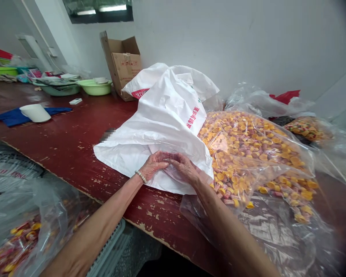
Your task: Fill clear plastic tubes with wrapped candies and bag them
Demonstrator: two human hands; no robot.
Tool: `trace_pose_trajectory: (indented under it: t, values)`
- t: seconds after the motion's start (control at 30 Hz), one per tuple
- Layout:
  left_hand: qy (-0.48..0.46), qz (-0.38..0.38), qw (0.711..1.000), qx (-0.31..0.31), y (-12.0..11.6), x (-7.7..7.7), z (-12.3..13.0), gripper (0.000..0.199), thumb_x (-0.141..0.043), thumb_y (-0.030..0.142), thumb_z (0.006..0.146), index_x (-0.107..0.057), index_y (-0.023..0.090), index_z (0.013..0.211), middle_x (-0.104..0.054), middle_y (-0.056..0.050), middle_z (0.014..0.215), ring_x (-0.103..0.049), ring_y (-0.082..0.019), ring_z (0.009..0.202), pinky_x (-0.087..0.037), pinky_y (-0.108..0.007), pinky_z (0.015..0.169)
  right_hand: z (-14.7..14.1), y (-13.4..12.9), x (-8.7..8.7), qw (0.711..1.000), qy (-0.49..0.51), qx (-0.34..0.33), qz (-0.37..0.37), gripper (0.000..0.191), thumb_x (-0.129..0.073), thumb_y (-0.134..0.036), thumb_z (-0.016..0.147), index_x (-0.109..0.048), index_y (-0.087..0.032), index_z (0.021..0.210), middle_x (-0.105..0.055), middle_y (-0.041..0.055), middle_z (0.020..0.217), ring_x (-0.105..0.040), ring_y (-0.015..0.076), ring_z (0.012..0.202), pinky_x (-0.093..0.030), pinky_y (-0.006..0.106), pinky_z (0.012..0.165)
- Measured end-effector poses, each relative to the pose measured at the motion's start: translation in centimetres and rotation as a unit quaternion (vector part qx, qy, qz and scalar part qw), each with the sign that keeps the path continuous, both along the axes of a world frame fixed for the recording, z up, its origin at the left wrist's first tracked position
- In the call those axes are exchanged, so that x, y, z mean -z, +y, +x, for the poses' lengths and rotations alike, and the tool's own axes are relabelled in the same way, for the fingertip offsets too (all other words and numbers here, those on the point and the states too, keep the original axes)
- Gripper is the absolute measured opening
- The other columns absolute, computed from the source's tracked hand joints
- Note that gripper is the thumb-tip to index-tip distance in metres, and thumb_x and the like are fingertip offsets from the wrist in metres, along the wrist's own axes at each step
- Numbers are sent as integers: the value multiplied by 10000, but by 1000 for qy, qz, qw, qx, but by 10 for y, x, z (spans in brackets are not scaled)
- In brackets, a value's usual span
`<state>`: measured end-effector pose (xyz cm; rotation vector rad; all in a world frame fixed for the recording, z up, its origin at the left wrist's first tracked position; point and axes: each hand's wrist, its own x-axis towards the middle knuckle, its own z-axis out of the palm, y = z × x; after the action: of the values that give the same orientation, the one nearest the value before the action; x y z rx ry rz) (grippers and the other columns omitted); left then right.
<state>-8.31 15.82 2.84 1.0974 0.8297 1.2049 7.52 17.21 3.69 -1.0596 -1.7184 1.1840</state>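
A white woven sack [173, 111] with red and green printing lies on the table, its wide mouth facing me. At that mouth my left hand [155, 164], with a beaded bracelet on the wrist, has its fingers curled in. My right hand [185, 167] meets it there, thumb and fingers drawn together. Both touch thin, pale material at the sack's opening; what exactly lies between the fingertips is hidden. Right of the sack, a large clear plastic bag [259, 154] holds many small yellow cup-shaped pieces and reddish ones.
The worn red table [115, 119] runs along the wall. An open cardboard box [128, 69], a green basin [95, 87], a white cup-like container [36, 113] on blue cloth [10, 117] stand farther back. Below the edge at left is another plastic bag [31, 215] of yellow and red pieces.
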Motion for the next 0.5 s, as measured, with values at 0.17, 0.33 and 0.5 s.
trace_pose_trajectory:
  t: [0.17, 0.33, 0.5]
  values:
    - [-46, -31, 995, -77, -15, 12, 7, 494, -823, 146, 504, -631, 141, 958, -681, -107, 1075, -614, -252, 1051, -478, -359, 882, -6, -11, 1, 996, 76, -5, -55, 285, -593, -328, 703, -574, -158, 932, -643, 31, 914, -579, 159, 849, -448, 292, 829]
    - [-50, -17, 996, -73, -22, 14, 9, 541, -827, 160, 513, -648, 152, 1024, -671, -105, 1139, -596, -254, 1107, -457, -370, 959, -14, -19, 4, 986, 151, -13, -75, 284, -574, -281, 731, -567, -172, 993, -645, 61, 1021, -599, 172, 917, -472, 309, 841]
    - [-24, -19, 988, -152, -23, 11, 12, 480, -842, 229, 495, -660, 137, 929, -718, -103, 982, -651, -257, 978, -506, -374, 873, -13, -25, 3, 999, 45, -11, -7, 347, -533, -316, 828, -551, -195, 1152, -628, 74, 1119, -597, 179, 964, -485, 325, 829]
